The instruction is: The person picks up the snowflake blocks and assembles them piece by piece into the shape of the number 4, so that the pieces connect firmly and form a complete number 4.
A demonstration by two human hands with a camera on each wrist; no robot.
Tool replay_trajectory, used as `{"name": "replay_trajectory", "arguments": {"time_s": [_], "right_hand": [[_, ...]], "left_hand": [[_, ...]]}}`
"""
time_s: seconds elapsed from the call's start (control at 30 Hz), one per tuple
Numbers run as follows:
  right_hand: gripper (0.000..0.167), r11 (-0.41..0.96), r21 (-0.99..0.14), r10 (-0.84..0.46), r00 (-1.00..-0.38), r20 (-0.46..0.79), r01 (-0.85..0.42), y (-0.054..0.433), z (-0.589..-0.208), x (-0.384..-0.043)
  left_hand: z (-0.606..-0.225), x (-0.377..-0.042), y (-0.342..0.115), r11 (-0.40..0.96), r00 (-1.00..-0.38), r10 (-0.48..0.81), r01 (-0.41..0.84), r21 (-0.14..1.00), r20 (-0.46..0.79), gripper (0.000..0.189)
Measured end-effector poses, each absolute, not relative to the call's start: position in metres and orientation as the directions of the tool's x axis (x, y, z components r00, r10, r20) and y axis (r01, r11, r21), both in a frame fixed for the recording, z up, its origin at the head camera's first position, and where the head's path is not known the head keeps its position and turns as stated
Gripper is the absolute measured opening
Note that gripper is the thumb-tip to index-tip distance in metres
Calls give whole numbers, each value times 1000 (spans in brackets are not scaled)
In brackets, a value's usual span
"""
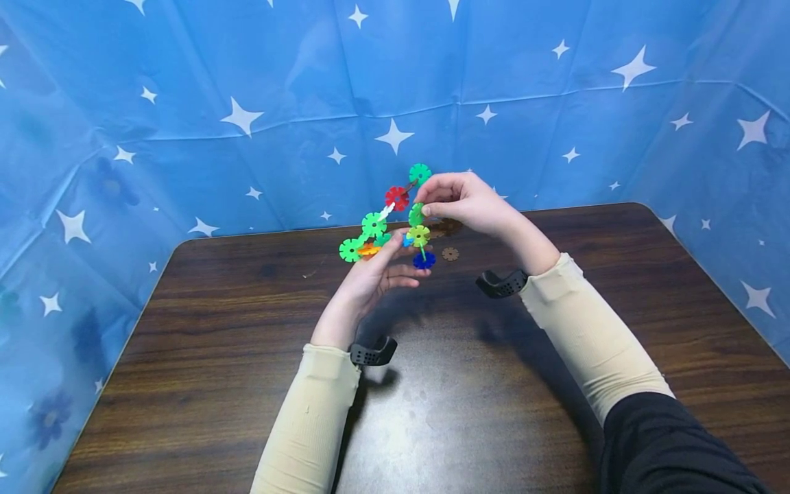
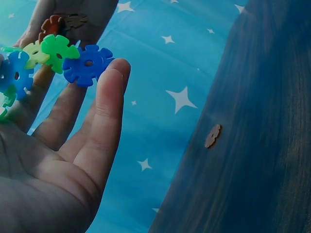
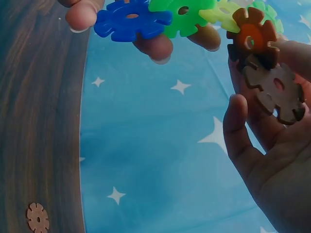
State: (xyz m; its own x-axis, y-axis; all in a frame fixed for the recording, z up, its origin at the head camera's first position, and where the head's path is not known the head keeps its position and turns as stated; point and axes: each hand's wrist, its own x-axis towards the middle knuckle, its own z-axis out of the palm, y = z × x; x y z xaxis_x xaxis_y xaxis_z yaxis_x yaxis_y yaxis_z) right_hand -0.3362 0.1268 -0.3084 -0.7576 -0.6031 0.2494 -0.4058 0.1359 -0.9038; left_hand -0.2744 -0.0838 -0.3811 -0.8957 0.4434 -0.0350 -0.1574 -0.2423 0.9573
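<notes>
A chain of interlocking plastic snowflake discs in several colours is held up above the table's far part. My left hand grips it from below, thumb on top, other fingers stretched out under a dark blue disc. From the right, my right hand pinches a green disc of the chain between thumb and forefinger. A red disc and another green disc rise at the far end. Beside the right palm, an orange-brown disc joins a brown disc. Part of the chain is hidden behind the fingers.
A single brown disc lies on the dark wood table beyond the hands. Blue cloth with white stars hangs behind and along both sides of the table. Each wrist wears a black band.
</notes>
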Motion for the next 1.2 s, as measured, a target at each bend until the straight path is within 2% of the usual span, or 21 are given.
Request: {"name": "replay_trajectory", "arguments": {"time_s": [0.27,0.53,0.73,0.87,1.2], "right_hand": [[14,79,-921,-646,-724,244,-381,125,-314,-337],[20,72,-881,-658,-686,311,-468,122,-317,-334],[23,187,-791,-615,-698,367,-582,121,-318,-322],[31,248,-730,-606,-690,395,-636,123,-320,-313],[60,303,-595,-681,-606,411,-744,126,-327,-307]], "left_hand": [[-382,-274,-84,-241,-888,458,-157,958,-30,60],[-382,-272,-85,-219,-894,444,-174,960,-61,66],[-381,-272,-84,-237,-898,435,-184,954,-65,64],[-380,-272,-84,-242,-895,441,-186,952,-63,62],[-381,-273,-85,-223,-897,438,-176,959,-63,65]]}}
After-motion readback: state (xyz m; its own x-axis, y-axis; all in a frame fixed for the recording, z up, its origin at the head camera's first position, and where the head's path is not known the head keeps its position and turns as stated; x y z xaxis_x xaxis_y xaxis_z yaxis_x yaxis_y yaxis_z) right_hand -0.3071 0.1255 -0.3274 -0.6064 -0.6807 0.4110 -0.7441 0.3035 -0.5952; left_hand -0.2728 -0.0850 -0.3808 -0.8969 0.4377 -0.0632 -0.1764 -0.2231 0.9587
